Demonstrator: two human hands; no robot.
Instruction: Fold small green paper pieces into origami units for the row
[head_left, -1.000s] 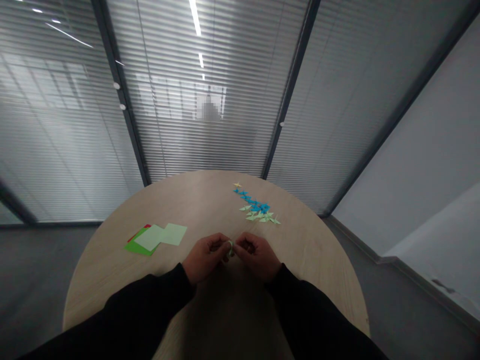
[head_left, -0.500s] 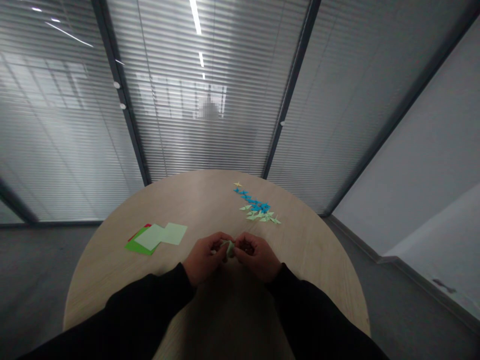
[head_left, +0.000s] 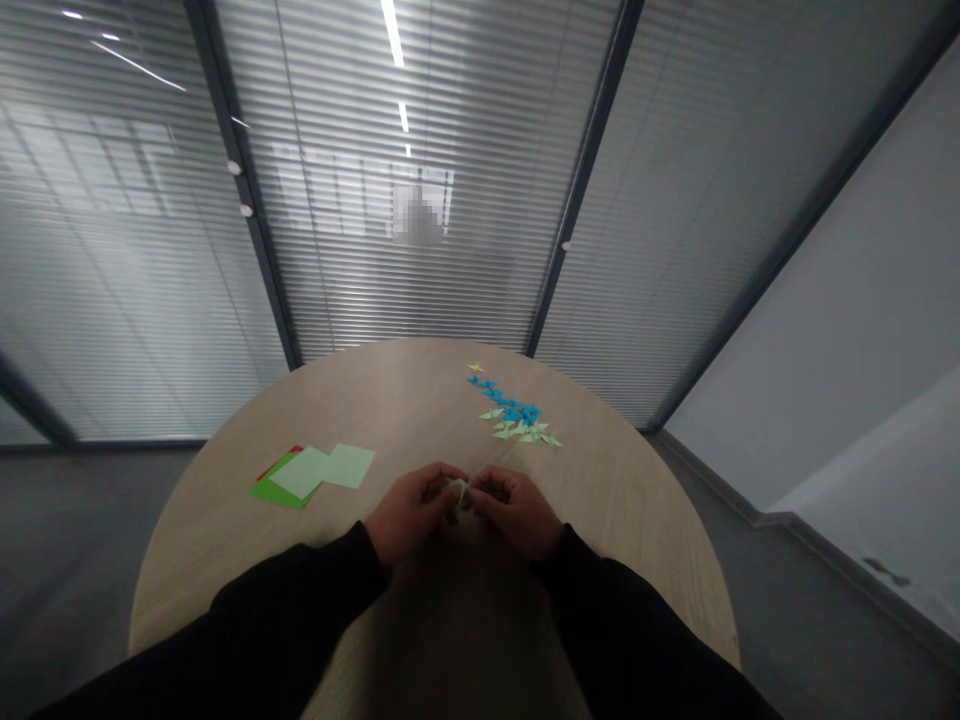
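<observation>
A small piece of folded pale green paper [head_left: 461,492] is pinched between my two hands, just above the near middle of the table. My left hand [head_left: 416,510] grips its left side with thumb and fingers. From the other side, my right hand [head_left: 514,508] holds it by the fingertips. Much of the paper is hidden by my fingers, so its exact folded shape cannot be made out. Beyond my right hand lie several folded pale green paper pieces [head_left: 525,432] with pointed ends. Several blue folded paper pieces [head_left: 512,405] trail away behind them.
A round wooden table [head_left: 405,400] fills the middle. Flat square sheets lie at left: pale green [head_left: 349,467], brighter green [head_left: 279,491], and a red edge [head_left: 297,449] beneath. One yellow folded piece [head_left: 475,368] sits near the far edge. Blinds [head_left: 420,290] stand behind the table.
The folded paper between my fingertips has turned slightly and shows less of its surface. Both hands stay in nearly the same place. Everything else on the table is unmoved.
</observation>
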